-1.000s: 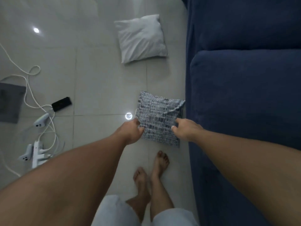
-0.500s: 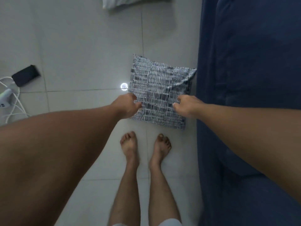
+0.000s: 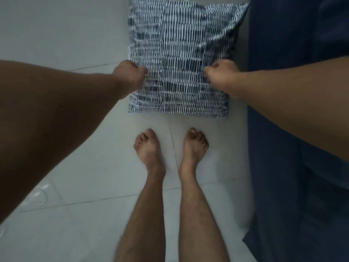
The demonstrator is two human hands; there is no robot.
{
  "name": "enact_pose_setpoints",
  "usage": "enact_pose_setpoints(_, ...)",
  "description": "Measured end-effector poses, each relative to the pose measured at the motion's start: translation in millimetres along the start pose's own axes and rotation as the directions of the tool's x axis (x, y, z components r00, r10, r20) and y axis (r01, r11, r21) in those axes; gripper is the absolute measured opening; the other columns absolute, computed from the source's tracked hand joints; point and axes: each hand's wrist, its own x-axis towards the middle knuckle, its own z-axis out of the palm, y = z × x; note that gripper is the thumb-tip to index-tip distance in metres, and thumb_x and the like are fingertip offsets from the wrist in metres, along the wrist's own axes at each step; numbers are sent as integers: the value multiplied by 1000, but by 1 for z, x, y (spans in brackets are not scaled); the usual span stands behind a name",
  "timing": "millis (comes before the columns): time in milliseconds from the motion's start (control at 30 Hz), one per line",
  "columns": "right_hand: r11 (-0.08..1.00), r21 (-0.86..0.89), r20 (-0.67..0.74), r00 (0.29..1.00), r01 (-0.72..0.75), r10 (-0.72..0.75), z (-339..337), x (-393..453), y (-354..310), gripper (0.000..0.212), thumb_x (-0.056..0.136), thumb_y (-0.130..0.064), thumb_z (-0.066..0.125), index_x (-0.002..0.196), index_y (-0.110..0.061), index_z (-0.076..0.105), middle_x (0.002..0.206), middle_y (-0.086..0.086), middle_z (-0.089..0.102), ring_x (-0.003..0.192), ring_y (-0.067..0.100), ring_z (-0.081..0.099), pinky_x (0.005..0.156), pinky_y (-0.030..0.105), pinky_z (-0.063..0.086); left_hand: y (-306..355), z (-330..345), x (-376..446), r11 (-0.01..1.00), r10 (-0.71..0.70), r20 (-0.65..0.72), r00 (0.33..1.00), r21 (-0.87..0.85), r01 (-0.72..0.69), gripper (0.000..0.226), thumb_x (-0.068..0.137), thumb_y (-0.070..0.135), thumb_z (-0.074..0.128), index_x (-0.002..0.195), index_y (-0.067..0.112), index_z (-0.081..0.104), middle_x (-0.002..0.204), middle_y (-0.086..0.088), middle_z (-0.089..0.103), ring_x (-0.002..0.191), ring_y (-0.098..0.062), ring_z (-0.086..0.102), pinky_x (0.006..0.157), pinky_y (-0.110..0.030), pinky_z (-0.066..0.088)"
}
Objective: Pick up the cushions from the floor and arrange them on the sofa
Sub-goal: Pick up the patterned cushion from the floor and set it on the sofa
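Both hands, left hand [image 3: 130, 76] and right hand [image 3: 221, 74], clench the patterned cushion's [image 3: 181, 44] side edges; next, I judge, lift it right onto the sofa [image 3: 302, 35].

A cushion [image 3: 179, 53] covered in woven cloth, printed with short white dashes over dark blue, slightly creased where the fabric is bunched at its two sides. The floor [image 3: 66, 35] is pale grey tile, smooth and faintly glossy, with thin grout lines between the tiles and a soft sheen near the lower left. The sofa [image 3: 302, 25] on the right is upholstered in dark navy cloth, matt and soft-looking, with no shine. Bare skin shows on the left hand [image 3: 130, 74], the right hand [image 3: 221, 72] and the feet [image 3: 151, 148].
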Motion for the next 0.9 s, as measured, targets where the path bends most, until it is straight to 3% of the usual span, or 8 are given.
enact_pose_setpoints(67, 992, 123, -61, 997, -38, 46, 4, 12, -1, 34, 107, -48, 48, 114, -16, 58, 116, 10, 43, 91, 24, 51, 85, 36, 39, 14, -3, 4, 984, -76, -61, 995, -168, 64, 32, 106, 33, 50, 82, 14, 60, 97, -11, 62, 74, -23, 57, 65, -29, 40)
enact_pose_setpoints(167, 951, 294, -73, 990, -97, 124, 6, 26, -4, 56, 103, -63, 48, 139, -21, 56, 130, 3, 44, 116, 25, 48, 98, 38, 38, 24, -2, 20, 929, -177, -41, 983, -336, 153, 37, 104, 39, 54, 116, 6, 65, 100, -6, 63, 79, -16, 57, 61, -27, 36)
enact_pose_setpoints(300, 886, 436, 74, 987, -158, 140, 5, 31, -10, 100, 105, -66, 51, 173, -18, -3, 181, 5, 9, 164, 37, 17, 131, 57, 22, -66, 92, 21, 881, -270, -79, 960, -423, 213, 55, 107, 59, 30, 128, 15, 58, 123, -8, 68, 100, -11, 54, 85, -30, 40)
enact_pose_setpoints(367, 856, 473, 128, 978, -206, 165, 2, 26, -12, 114, 99, -75, 53, 170, -21, -18, 182, 5, -4, 166, 38, 7, 131, 62, 16, -130, 182, 2, 892, -399, -107, 911, -276, 358, 35, 108, 29, 35, 121, 7, 58, 109, -19, 66, 102, -32, 58, 87, -47, 44)
enact_pose_setpoints(600, 883, 428, 391, 920, -192, 11, 5, 0, 3, 111, 81, -101, 38, 172, -41, 13, 181, 0, 10, 166, 32, 10, 128, 68, 10, -170, 208, 1, 838, -273, -94, 957, -513, 188, 33, 91, -2, 58, 124, 1, 59, 104, -21, 64, 100, -40, 56, 84, -49, 44)
enact_pose_setpoints(700, 905, 420, 265, 963, -68, -51, -4, -15, -22, 161, 37, -113, 59, 171, -34, 19, 179, 0, 23, 163, 32, 24, 127, 67, 18, -85, 24, 11, 703, -336, 198, 921, -598, 385, 42, 94, 41, 57, 130, 23, 68, 105, 6, 79, 111, -33, 69, 82, -42, 49)
enact_pose_setpoints(733, 904, 424, 198, 979, -46, -42, -5, -13, -24, 164, 34, -112, 61, 171, -31, 21, 177, 1, 27, 162, 33, 28, 127, 66, 22, -55, 5, 5, 792, -293, -28, 956, -568, 226, 49, 92, 55, 50, 126, 26, 70, 102, 9, 80, 105, -26, 73, 80, -39, 51)
enact_pose_setpoints(900, 885, 464, 128, 987, 24, -94, 11, -35, -2, 148, 54, -106, 62, 171, -24, 23, 173, 5, 35, 157, 33, 37, 127, 59, 30, -15, -24, -44, 573, -297, 98, 950, -778, 259, 40, 100, 51, 50, 104, 17, 70, 104, -5, 80, 93, -26, 78, 74, -41, 64)
